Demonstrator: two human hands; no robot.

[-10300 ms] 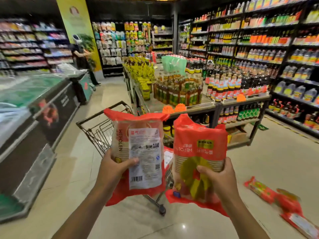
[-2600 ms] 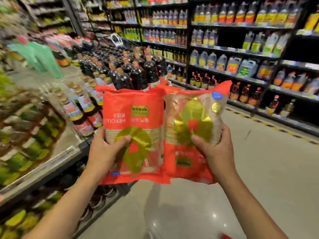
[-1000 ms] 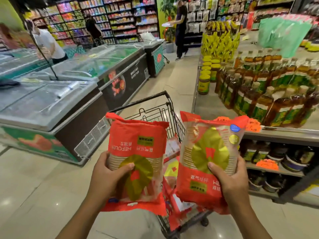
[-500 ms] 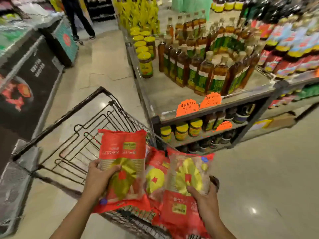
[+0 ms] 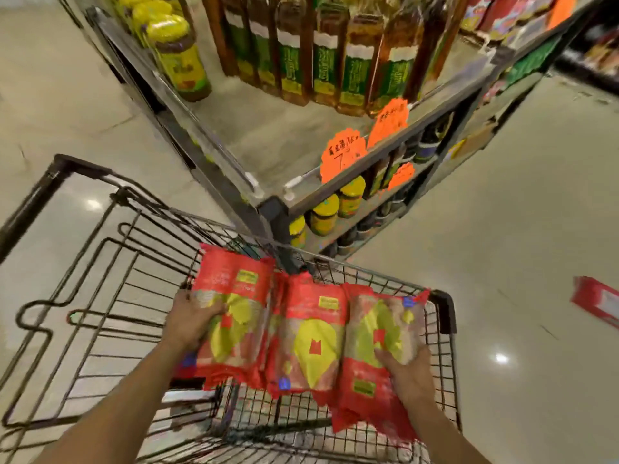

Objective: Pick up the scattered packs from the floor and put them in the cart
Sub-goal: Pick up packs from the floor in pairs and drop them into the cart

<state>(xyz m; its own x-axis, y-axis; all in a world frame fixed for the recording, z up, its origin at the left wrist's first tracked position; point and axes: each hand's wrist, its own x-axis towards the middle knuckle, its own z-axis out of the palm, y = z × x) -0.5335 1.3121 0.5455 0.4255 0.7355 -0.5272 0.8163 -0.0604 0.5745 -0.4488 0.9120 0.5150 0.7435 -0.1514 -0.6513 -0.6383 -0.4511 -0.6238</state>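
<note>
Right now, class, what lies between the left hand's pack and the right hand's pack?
Head view: a third red pack lies in the cart between the left pack and the right pack.

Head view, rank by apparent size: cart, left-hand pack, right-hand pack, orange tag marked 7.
1. cart
2-3. left-hand pack and right-hand pack: alike, unranked
4. orange tag, farther from camera

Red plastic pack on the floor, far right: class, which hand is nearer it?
Right. The right hand sits left of the red plastic pack, by the wire cart; the left hand is farther left.
</note>
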